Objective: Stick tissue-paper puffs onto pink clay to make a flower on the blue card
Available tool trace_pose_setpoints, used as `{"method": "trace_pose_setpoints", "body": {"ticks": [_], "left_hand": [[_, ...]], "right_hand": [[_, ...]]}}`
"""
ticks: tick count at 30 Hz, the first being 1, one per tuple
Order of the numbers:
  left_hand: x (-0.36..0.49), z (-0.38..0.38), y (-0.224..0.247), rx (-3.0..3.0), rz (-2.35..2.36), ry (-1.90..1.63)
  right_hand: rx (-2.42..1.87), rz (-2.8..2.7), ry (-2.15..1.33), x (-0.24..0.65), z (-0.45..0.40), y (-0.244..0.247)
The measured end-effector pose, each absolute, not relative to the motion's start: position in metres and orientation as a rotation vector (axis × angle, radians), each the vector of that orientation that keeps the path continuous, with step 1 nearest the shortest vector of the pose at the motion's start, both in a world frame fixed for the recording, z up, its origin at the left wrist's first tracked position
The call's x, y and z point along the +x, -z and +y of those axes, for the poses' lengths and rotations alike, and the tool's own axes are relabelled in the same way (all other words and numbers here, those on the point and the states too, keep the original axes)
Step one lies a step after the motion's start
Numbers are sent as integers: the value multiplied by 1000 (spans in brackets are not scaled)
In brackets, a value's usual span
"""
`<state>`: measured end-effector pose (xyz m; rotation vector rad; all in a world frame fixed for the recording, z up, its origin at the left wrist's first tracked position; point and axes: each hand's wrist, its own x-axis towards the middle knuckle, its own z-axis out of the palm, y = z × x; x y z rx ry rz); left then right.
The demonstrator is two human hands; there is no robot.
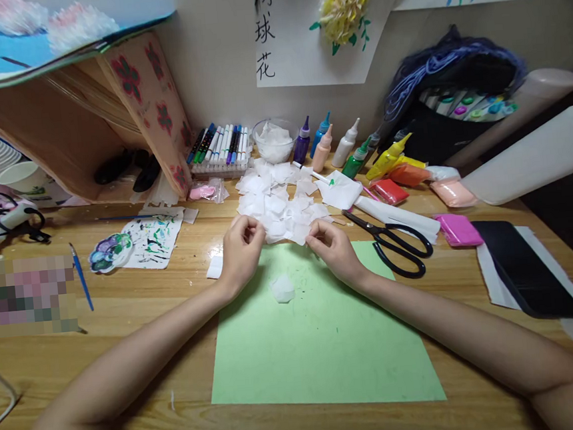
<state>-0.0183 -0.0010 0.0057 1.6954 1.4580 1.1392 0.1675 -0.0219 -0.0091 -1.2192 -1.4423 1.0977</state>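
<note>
My left hand (pixel 243 249) is closed, its thumb and fingers pinched at the near left edge of a pile of thin white paper pieces (pixel 275 202). What sits between those fingertips is hidden. Opposite it, my right hand (pixel 337 251) pinches at the pile's near right edge, where a white paper piece meets its fingertips. Both hands are over the top end of a light green sheet (pixel 319 359). One loose white paper piece (pixel 282 288) lies flat on that sheet between my wrists. Black-handled scissors (pixel 391 239) rest just right of my right hand.
Behind the pile stand a glass bowl (pixel 275 142), a marker rack (pixel 220 148) and several paint bottles (pixel 322 150). A phone (pixel 526 267) lies at right. Leftward are a paint-stained paper (pixel 155 240), a blue brush (pixel 81 276) and a pink box (pixel 146 107).
</note>
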Motion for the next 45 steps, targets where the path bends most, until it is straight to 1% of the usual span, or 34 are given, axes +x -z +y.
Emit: {"method": "trace_pose_setpoints", "body": {"ticks": [4, 10, 19, 23, 26, 30, 37, 42, 45], "left_hand": [[-15, -9, -7, 1918, 1351, -928], [-16, -14, -9, 2095, 1326, -770], [-12, -19, -12, 2201, 1469, -670], [-12, -18, -10, 2170, 1479, -732], [-13, -17, -10, 2087, 1463, -840], [-15, -14, -9, 1952, 1459, -972], [-19, -6, -6, 1695, 1453, -1223], [-19, -6, -4, 1744, 1390, -1144], [-17, -9, -5, 1851, 1329, -1025]], "right_hand": [[-1145, -1473, -1121, 167, -23, 11], [-1105, -1544, -1059, 167, -26, 9], [-946, -1925, -775, 163, -32, 2], [-999, -1912, -755, 163, -33, 2], [-1098, -1778, -856, 164, -31, 4], [-1115, -1582, -1007, 166, -27, 7], [-1198, -1405, -1043, 168, -19, 11], [-1155, -1363, -1090, 169, -16, 11], [-1043, -1479, -1137, 169, -19, 10]]}}
